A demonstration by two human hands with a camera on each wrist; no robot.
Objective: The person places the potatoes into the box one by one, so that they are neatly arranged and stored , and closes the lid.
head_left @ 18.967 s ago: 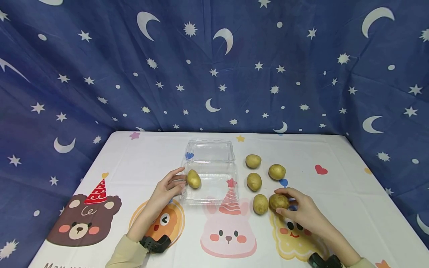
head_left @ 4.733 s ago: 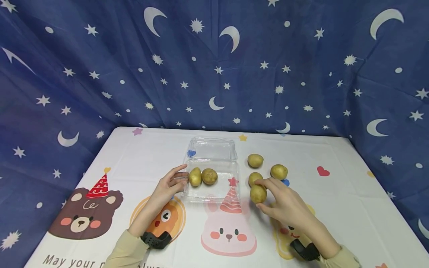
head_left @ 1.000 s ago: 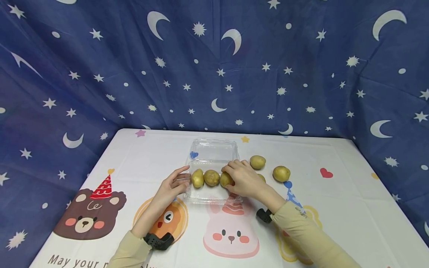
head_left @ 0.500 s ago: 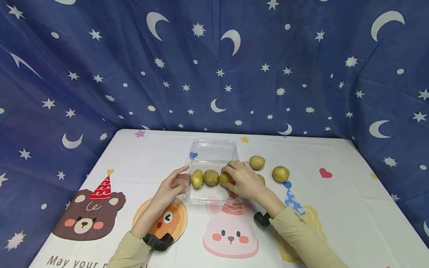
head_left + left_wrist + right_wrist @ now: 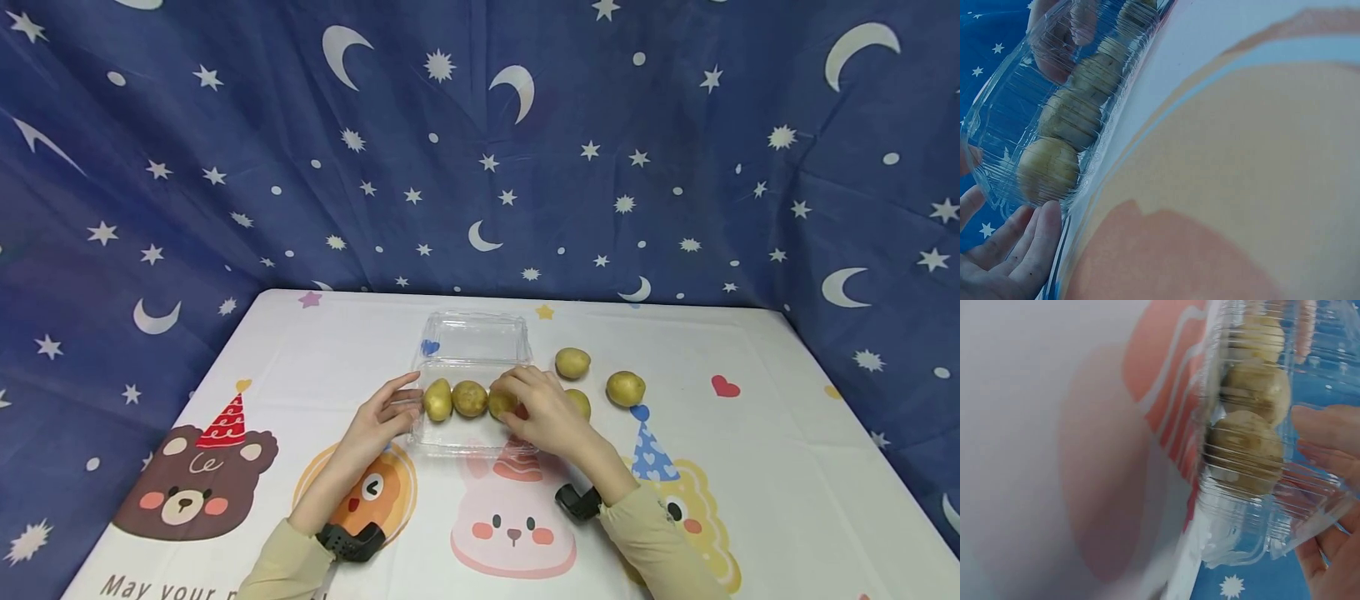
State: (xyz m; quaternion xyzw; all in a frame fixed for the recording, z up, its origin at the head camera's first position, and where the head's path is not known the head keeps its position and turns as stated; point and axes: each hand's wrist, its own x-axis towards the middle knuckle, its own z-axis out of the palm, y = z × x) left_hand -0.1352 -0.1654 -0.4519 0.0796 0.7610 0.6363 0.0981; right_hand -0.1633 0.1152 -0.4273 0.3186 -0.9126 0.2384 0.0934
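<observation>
glossy, ribbed clear plastic container (image 5: 468, 432)

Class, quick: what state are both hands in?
Left hand: open, at the side of the clear container.
Right hand: open, beside a potato, holding nothing.

Free room along tray's (image 5: 457, 435) near side, before the potato row (image 5: 470, 399); loose potatoes (image 5: 626, 389) obstruct right of my right hand (image 5: 547, 414).
</observation>
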